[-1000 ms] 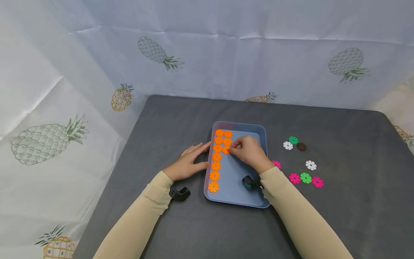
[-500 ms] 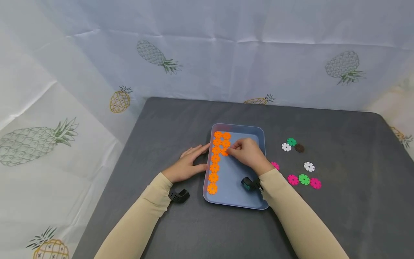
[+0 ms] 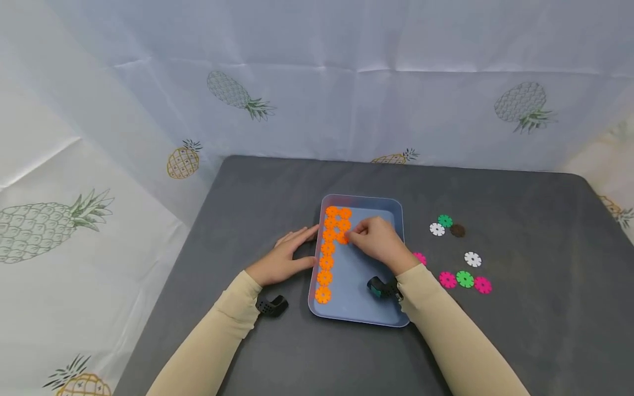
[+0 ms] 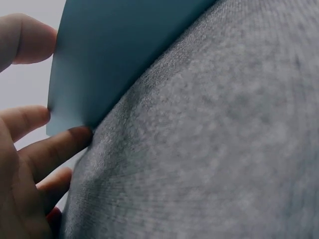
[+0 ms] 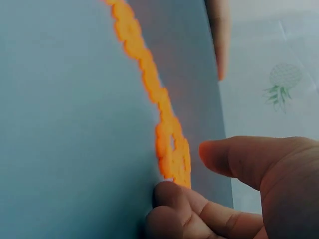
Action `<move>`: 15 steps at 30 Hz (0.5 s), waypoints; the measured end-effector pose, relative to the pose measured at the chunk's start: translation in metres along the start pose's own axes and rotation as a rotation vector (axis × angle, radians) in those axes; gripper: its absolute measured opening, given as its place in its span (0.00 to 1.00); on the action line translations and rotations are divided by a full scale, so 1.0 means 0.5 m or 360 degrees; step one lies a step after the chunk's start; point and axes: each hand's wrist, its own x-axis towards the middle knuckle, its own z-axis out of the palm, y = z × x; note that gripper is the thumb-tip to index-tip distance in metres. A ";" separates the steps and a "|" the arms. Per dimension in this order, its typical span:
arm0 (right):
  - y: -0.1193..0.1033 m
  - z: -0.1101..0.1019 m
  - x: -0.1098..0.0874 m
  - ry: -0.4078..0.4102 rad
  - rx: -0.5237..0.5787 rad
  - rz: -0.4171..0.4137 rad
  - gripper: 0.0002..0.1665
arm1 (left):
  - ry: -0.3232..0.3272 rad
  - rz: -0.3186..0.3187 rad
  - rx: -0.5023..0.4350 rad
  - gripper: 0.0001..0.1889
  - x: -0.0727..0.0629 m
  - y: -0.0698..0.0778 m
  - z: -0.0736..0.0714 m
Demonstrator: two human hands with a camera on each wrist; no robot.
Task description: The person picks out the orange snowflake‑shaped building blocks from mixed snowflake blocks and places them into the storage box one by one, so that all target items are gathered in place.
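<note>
Orange snowflake discs [image 3: 324,262] line the left side of a blue tray [image 3: 364,322], forming one long column with a shorter one beside its far end. My right hand [image 3: 378,242] is over the tray, its fingertips at the nearest disc of the shorter column. In the right wrist view, a bent finger [image 5: 172,194] touches the end of the orange discs [image 5: 172,149], while the thumb [image 5: 217,155] stays apart from it. My left hand [image 3: 282,261] rests beside the tray with spread fingers and thumb against its left wall, also seen in the left wrist view.
On the grey table [image 3: 520,220], right of the tray, lie loose discs: a green disc [image 3: 445,220], a brown disc [image 3: 458,230], a white disc [image 3: 473,259], a pink disc [image 3: 482,285] and several others. A pineapple-print cloth [image 3: 317,110] hangs behind the table.
The head view has tilted up, so everything sits lower in the picture. My right fingertips have eased slightly off the last orange disc, showing more of it. The left hand keeps its place.
</note>
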 end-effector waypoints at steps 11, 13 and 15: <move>-0.009 -0.031 -0.038 -0.0146 -0.0121 -0.0065 0.23 | 0.0023 -0.0029 -0.0057 0.41 -0.002 -0.007 0.002; -0.004 -0.042 -0.057 -0.0154 -0.0151 -0.0107 0.26 | 0.0016 -0.0064 -0.0022 0.42 -0.008 -0.006 0.002; 0.002 -0.054 -0.078 -0.0173 -0.0172 -0.0168 0.30 | 0.0019 -0.0086 0.0043 0.44 -0.013 -0.002 0.000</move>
